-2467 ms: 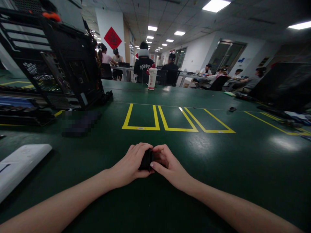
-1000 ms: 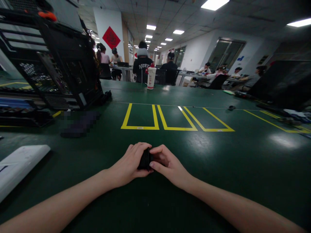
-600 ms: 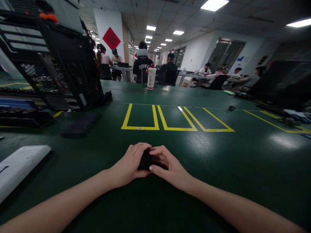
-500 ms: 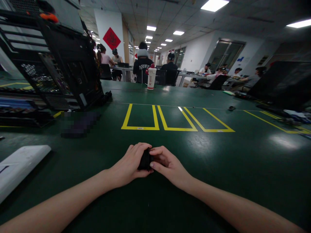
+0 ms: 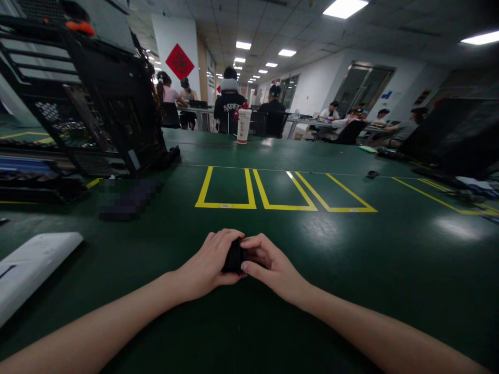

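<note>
A small black object [image 5: 233, 258], roughly block-shaped with a rim on its right side, is at the green tabletop [image 5: 249, 322] between my hands; its exact kind is hard to make out. My left hand [image 5: 213, 259] wraps over it from the left, fingers on top and thumb along the near side. From the right, the fingertips and thumb of my right hand [image 5: 271, 265] pinch its right end. Much of the object is hidden behind my fingers.
Yellow tape outlines [image 5: 225, 205] mark the table ahead. An open computer case [image 5: 113, 114] stands at the left, above a white box-like item [image 5: 33, 265]. A white bottle [image 5: 244, 124] stands farther back, a small black ring [image 5: 372, 174] lies right. Several people sit beyond.
</note>
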